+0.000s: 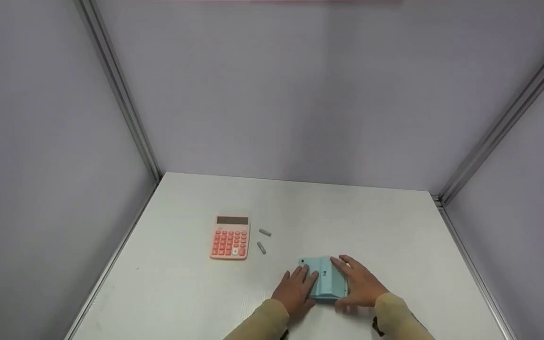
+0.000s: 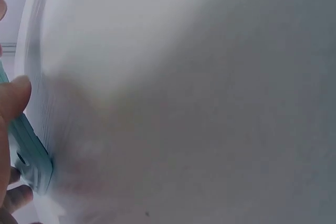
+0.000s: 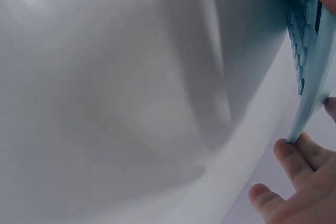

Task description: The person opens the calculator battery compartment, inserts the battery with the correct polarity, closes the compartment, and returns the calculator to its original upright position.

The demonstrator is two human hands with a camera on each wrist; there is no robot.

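Note:
A light blue calculator [image 1: 326, 278] lies back side up near the front of the table, its rows of keys [image 3: 300, 40] facing down. My left hand [image 1: 295, 290] holds its left part, fingers over the back and the thumb [image 2: 16, 95] against the near edge. On the right side, my right hand [image 1: 359, 285] grips it between the thumb and the fingertips [image 3: 286, 148] at the far edge. Part of the calculator is hidden under the fingers. To the left, a pink calculator [image 1: 230, 237] lies keys up.
Two small grey cylinders that look like batteries [image 1: 265, 232] lie just right of the pink calculator. Pale panels [image 1: 300, 94] with metal edge rails [image 1: 125, 94] enclose the white table [image 1: 168, 283] at the back and both sides.

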